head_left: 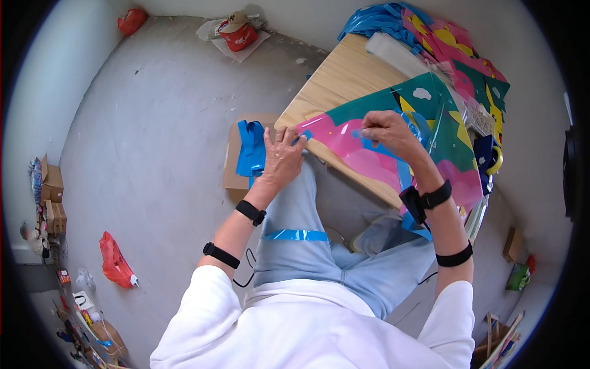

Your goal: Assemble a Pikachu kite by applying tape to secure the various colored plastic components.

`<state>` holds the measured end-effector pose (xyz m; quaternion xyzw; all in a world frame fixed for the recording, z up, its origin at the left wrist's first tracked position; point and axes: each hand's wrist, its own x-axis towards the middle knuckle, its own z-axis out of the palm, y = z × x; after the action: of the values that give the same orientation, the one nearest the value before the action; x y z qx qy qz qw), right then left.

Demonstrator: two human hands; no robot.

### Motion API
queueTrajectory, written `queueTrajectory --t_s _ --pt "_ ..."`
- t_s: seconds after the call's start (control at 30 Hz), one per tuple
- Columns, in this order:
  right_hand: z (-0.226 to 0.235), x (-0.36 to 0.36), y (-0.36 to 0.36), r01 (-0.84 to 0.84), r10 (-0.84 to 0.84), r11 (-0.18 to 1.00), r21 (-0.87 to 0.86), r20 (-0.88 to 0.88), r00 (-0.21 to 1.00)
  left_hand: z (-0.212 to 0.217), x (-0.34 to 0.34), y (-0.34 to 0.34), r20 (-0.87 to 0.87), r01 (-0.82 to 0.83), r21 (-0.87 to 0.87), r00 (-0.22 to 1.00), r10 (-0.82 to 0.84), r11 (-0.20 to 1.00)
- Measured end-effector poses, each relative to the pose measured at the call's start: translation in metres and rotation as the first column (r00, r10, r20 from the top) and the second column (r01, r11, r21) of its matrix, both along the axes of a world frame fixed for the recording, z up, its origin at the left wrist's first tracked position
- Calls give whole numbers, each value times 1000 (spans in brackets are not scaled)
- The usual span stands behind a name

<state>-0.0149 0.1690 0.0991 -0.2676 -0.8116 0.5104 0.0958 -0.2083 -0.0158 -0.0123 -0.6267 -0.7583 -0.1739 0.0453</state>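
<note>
A printed plastic sheet [359, 150] in pink, green and yellow lies across the light wooden table [338, 74]. My left hand [284, 158] is at the table's near left corner, its thumb and fingers on the sheet's pointed end, where a small blue piece shows. Above the middle of the sheet, the fingertips of my right hand [390, 132] are pinched on a blue strip [382, 149]. Part of this strip is hidden by the hand. More blue strips [251, 147] hang over a cardboard box [232, 166] beside my left hand.
Piled printed sheets [442, 37] and a blue bundle [375, 19] cover the table's far end. A yellow-handled tool [495, 161] sits at its right side. Blue tape [296, 235] crosses my left thigh. A red bag [115, 261] lies on the floor at left.
</note>
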Motion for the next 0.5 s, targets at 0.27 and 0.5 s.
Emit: queueTrajectory --t_s 0.27,0.5 --pt "-55 -101 5 -222 216 975 -6 258 942 -9 3 4 -3 -17 62 1000 17 998" --pt "-73 -122 16 -329 266 939 102 391 881 -13 0 5 2 -26 71 1000 26 997"
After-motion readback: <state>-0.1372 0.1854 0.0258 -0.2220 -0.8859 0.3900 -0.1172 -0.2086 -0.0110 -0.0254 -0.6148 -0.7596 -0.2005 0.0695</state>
